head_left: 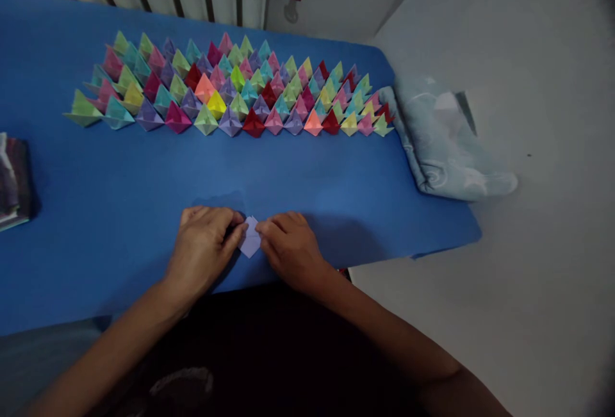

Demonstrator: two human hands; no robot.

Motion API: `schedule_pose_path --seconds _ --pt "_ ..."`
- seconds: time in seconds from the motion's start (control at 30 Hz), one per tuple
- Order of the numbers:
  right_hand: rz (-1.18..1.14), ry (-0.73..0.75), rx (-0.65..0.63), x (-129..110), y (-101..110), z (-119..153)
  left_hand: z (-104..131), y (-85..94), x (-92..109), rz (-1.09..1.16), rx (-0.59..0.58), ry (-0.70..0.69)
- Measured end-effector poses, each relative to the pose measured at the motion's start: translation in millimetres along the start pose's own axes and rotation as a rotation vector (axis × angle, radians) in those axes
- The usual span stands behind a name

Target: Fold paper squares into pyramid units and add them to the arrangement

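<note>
I'm watching from afar through the head camera, and both hands are working at the near edge of the blue table [144, 180]. The paper [250, 247], small, pale purple and already folded, is sitting between them, well apart from the rows of boats [228, 91] behind it. The left hand [204, 244] is pinching its left edge between thumb and forefinger; the right hand [293, 247] is gripping the right edge the same way. How hard either is squeezing I'm not able to tell, nor whether the paper is touching the table or hanging just above it.

I'm judging this to be a fine folding step, so I'm favouring light, even pressure from both sides. A piece this small is leaving little room for error: a tug from one side would be skewing the layers or tearing a corner. I'm advising keeping the lower point centred, matching the edges before pressing, then running a thumb firmly along each crease, with the table as backing. The cloth [439, 141] is lying at the far right, clear of both hands.
</note>
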State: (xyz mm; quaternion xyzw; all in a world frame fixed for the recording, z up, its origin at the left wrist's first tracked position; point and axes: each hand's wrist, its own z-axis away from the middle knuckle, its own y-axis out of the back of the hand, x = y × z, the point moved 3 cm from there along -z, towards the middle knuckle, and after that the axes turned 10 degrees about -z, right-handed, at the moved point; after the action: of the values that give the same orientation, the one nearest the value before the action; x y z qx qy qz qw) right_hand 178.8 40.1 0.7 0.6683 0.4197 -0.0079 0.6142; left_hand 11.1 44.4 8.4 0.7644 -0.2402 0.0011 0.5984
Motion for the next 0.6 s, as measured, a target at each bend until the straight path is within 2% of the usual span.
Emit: schedule_pose_path --seconds 0.13,0.3,0.5,0.6 --pt "0.0 0.001 0.002 0 1 1 2 -1.5 -1 -0.007 -0.007 -0.009" --pt "-0.076 -0.02 -0.025 0 5 1 3 -0.5 1 -0.077 0.021 -0.082" --pt "-0.058 -0.016 -0.039 -1 5 -1 15 6.5 7 -0.109 0.072 -0.353" --pt "-0.021 0.013 -0.043 1 3 1 26 8.2 3 -0.113 0.039 -0.397"
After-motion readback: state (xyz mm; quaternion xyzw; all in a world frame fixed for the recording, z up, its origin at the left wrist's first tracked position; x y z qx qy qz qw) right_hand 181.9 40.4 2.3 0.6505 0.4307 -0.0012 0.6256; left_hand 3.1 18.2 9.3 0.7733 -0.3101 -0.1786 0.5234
